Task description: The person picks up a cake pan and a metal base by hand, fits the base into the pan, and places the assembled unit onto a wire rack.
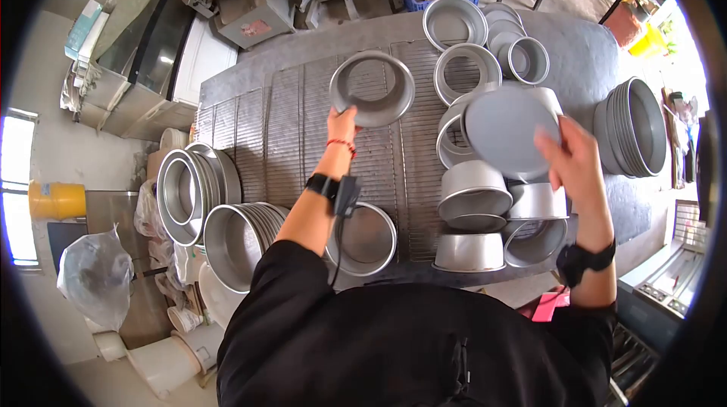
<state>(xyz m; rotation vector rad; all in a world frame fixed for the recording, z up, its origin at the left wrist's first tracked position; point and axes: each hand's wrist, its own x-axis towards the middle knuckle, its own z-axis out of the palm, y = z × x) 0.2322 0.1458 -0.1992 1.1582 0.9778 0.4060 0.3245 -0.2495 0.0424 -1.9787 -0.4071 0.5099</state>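
My left hand [344, 125] grips the near rim of a round metal ring [372, 113], held over the wire rack [291, 104]; the rack's wires show through its open middle. On the right, my right hand [568, 151] holds a flat grey disc [509, 130] by its right edge, above a group of round tins. Below the disc lie several tins, some on their sides, such as one tin [471, 189] and another [469, 252] at the table's front edge. A round pan [363, 239] stands near my left forearm.
Nested pans stand at the left [231, 244] and at the far right [632, 127]. More tins [454, 22] are at the back right of the grey table [579, 43]. A blue crate [439, 0] and a machine [254, 17] stand beyond the table.
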